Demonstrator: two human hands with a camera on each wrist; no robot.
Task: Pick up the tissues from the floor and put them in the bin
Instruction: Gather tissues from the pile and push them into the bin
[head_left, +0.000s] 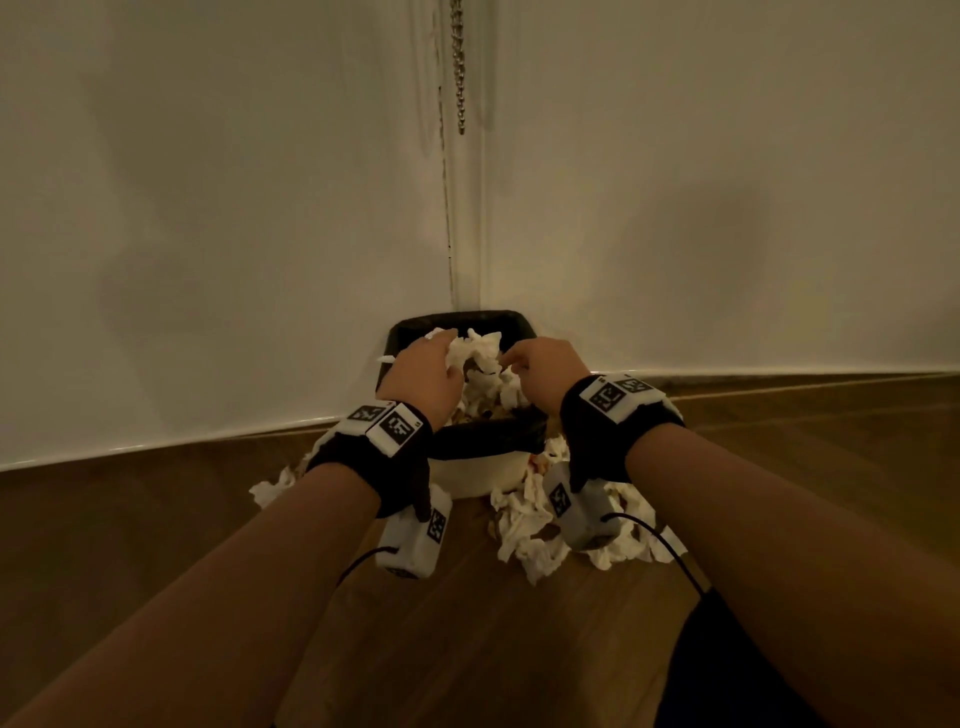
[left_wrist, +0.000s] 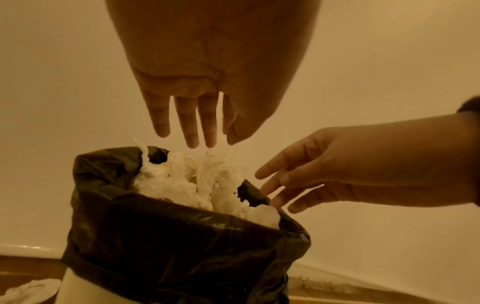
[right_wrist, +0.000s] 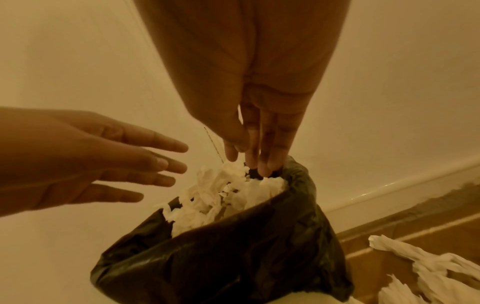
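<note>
I see a wooden floor (head_left: 493, 649) meeting white walls in a corner. The bin (head_left: 475, 470) stands on it there. Crumpled tissues (head_left: 530, 525) lie on the boards around the bin's base, mostly right.

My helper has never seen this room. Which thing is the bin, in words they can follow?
Find the corner where the two white walls meet. The small white bin stands there on the wooden floor, alone in wearing a black plastic liner heaped with crumpled white tissues.

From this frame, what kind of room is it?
Probably a home room corner: white walls meeting over wood-look flooring, a hanging metal bead chain, and a small white bin with black liner.
</note>
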